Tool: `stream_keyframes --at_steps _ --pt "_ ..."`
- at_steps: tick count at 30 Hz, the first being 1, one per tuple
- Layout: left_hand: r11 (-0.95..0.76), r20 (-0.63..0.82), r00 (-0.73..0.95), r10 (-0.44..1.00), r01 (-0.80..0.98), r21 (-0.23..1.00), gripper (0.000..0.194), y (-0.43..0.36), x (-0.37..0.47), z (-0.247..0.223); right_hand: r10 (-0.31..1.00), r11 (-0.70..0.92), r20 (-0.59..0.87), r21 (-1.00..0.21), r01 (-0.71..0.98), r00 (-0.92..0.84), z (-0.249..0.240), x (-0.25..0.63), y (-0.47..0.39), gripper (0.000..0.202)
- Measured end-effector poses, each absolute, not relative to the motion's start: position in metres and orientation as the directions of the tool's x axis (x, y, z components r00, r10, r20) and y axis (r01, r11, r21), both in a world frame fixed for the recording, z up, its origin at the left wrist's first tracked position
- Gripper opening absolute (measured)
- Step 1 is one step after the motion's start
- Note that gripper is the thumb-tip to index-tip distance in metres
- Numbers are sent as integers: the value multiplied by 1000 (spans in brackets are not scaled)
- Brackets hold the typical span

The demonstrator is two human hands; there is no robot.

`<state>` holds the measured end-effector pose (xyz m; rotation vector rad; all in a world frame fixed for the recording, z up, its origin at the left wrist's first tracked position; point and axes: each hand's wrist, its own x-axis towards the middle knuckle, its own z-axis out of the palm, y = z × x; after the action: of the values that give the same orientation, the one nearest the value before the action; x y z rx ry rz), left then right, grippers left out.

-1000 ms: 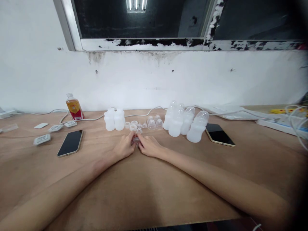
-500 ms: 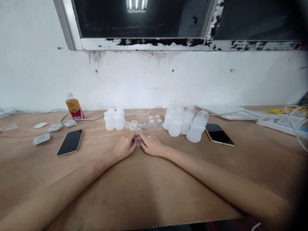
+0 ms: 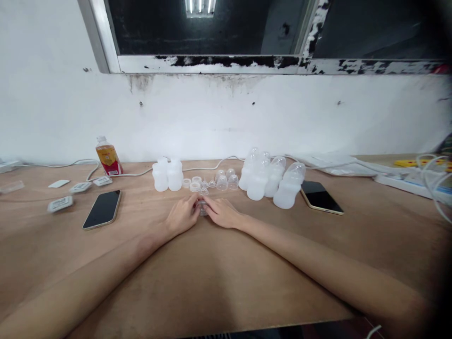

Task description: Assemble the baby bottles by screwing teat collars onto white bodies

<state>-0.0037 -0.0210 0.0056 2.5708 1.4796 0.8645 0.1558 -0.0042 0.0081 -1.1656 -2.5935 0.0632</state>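
Observation:
My left hand (image 3: 183,214) and my right hand (image 3: 221,212) meet over the table, fingers closed from both sides on a small clear round baby bottle part (image 3: 202,211). The fingers cover much of it, so whether it is a nipple, a ring or both joined I cannot tell. Just beyond the fingertips lie clear nipples (image 3: 204,191) and translucent screw rings (image 3: 195,187). Several clear dome caps (image 3: 222,183) stand to their right. Two white baby bottles (image 3: 161,176) without caps are at the left, and several capped bottles (image 3: 284,190) stand in a group at the right.
One phone (image 3: 102,209) lies left of my hands, another phone (image 3: 321,197) at the right. A drink bottle (image 3: 109,157) and small labelled packets (image 3: 60,204) are on the left. A white cable (image 3: 208,168) runs along the back; a power strip (image 3: 413,186) sits at right.
The clear part between my fingers sits at a slightly different angle, with its ridged edge showing more. My hands stay in nearly the same place; the bottles have not moved.

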Motion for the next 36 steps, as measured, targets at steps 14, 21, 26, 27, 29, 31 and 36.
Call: stream_keyframes --at_steps 14,21,26,27,29,31,36 --pt "-502 415 369 832 820 277 12 -18 -5 4 721 687 323 -218 693 -613 4 155 0 32" --pt "-509 453 364 814 822 256 10 -19 -4 5 736 672 315 -232 703 -600 5 155 -2 31" --pt "-517 458 366 810 814 263 12 -19 -4 5 731 679 318 -264 684 -603 6 154 -3 31" --pt "-515 454 367 812 815 264 12 -19 -5 4 733 678 320 -267 685 -600 5 154 -3 31" --pt "-507 448 362 817 821 261 13 -19 -5 4 733 678 324 -267 685 -599 5 154 -2 31" --pt "-503 453 359 816 827 250 12 -18 -5 4 728 682 323 -259 684 -604 4 154 -2 31" --pt "-539 498 369 784 803 254 12 -18 -5 5 724 685 323 -234 690 -609 5 155 -3 30"
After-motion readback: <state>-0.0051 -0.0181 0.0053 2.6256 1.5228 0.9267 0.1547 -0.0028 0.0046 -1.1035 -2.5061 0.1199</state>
